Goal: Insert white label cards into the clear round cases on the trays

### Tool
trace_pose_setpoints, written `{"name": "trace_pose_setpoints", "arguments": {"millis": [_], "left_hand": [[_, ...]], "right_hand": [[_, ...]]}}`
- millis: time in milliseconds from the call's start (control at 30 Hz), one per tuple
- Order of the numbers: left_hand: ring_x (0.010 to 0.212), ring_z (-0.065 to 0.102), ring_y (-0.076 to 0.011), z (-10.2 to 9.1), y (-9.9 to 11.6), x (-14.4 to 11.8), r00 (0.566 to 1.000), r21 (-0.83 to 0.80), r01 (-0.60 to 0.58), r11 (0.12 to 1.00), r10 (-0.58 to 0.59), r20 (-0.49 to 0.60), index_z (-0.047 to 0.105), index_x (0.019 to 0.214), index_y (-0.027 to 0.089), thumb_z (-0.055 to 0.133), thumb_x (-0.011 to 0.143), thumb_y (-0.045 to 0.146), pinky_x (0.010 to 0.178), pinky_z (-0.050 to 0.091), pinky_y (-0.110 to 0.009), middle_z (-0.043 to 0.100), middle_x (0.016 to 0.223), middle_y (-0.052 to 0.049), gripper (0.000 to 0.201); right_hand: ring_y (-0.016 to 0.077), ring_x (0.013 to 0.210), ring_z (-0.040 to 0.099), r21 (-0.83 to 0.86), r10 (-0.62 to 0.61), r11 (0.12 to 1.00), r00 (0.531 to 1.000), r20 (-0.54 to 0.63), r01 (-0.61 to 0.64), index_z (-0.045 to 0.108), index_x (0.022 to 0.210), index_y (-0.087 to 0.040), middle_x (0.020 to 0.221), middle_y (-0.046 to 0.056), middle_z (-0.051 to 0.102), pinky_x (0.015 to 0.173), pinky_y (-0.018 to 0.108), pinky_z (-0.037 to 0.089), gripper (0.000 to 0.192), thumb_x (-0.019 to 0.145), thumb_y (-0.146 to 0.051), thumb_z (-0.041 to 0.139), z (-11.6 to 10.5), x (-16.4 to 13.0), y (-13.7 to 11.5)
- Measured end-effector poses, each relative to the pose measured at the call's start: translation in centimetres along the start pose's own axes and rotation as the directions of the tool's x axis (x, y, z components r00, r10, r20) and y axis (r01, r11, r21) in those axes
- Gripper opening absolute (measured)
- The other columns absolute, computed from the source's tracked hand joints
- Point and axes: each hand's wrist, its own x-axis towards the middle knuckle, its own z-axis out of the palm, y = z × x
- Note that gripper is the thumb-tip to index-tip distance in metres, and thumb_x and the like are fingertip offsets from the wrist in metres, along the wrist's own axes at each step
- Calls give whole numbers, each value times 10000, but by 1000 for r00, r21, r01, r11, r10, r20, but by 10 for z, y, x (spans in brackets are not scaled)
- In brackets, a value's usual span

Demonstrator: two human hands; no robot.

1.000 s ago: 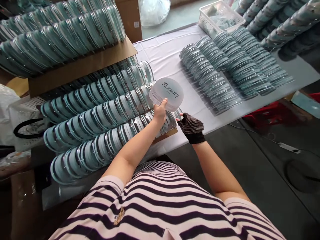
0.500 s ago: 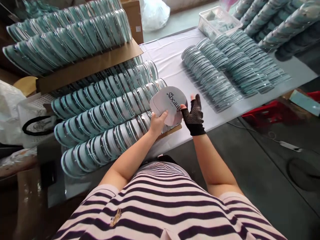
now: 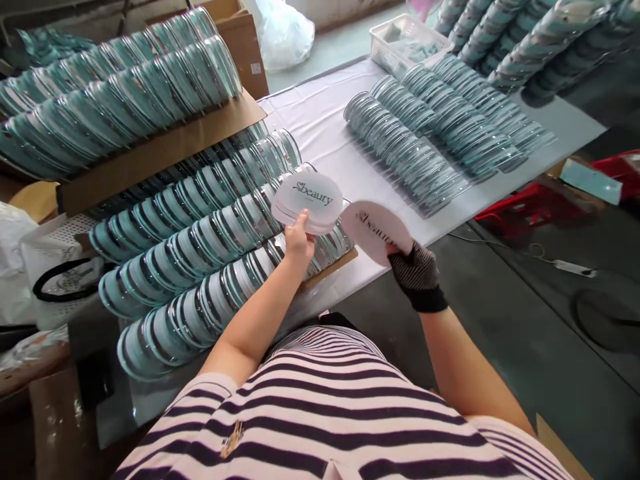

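Observation:
My left hand [image 3: 299, 241] holds a stack of white round cards [image 3: 307, 200] printed "beauty", raised over the near rows of clear round cases [image 3: 200, 253]. My right hand [image 3: 414, 267], in a black dotted fingerless glove, pinches a single white "beauty" card [image 3: 375, 230] pulled off to the right of the stack, above the table's front edge. The cases lie overlapped in long rows with teal and white inserts showing inside them.
A white-covered table [image 3: 325, 127] carries more rows of clear cases [image 3: 440, 127] at the right. A cardboard sheet [image 3: 160, 143] supports an upper layer of cases at the left. A white basket [image 3: 400, 43] stands at the back. A red crate [image 3: 540, 203] and cables lie on the floor.
My right hand has drawn one card off the stack and moved it right and down. My left hand with the stack has shifted slightly left.

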Motion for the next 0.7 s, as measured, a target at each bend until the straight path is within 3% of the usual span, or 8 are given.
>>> {"name": "trace_pose_setpoints", "arguments": {"millis": [100,200,333,500,567,700], "left_hand": [[1041,719,-169,4,2,12,999,-59,8,998,-11,-47,697,1111,183,644,879,109,929,572,-273,774,1032,-41,249],[1080,708,-165,3,-1,15,998,-79,9,997,-13,-55,682,1169,176,628,887,96,956,559,-259,764,1099,-54,298],[1107,698,-167,-2,-4,12,999,-77,21,997,-25,-47,675,1207,179,616,898,83,977,553,-262,759,1126,-55,329],[1089,706,-171,-5,-3,13,999,-104,42,994,-44,-20,670,1240,178,608,913,90,961,560,-252,762,1120,-56,345],[1082,708,-164,-5,-2,15,998,-125,47,991,-53,-45,662,1259,176,595,917,78,951,560,-236,761,1128,-58,362],[1072,710,-157,-6,-1,17,995,-145,75,987,-85,-61,654,1271,168,610,914,83,931,565,-223,756,1146,-67,369]], "right_hand": [[229,648,638,-258,-117,951,972,206,169,706,925,-176,743,113,716,561,282,378,419,921,-475,412,-13,-25,4],[205,632,629,-365,-121,898,937,327,244,706,943,-186,763,101,723,544,273,304,421,961,-422,358,-10,-34,-2],[198,672,657,-426,-31,864,873,487,269,664,1111,-211,825,88,738,539,272,275,379,983,-396,360,16,-13,-13],[246,849,712,-384,-23,862,781,624,332,534,1277,-191,966,115,747,622,275,371,417,1004,-454,360,53,25,-23],[238,840,713,-359,-22,879,779,627,314,533,1243,-179,957,108,745,641,274,386,404,1009,-457,355,57,30,-22],[206,832,698,-340,-79,899,866,494,276,589,1142,-184,964,91,740,636,257,369,332,1017,-349,330,59,23,-16]]}}
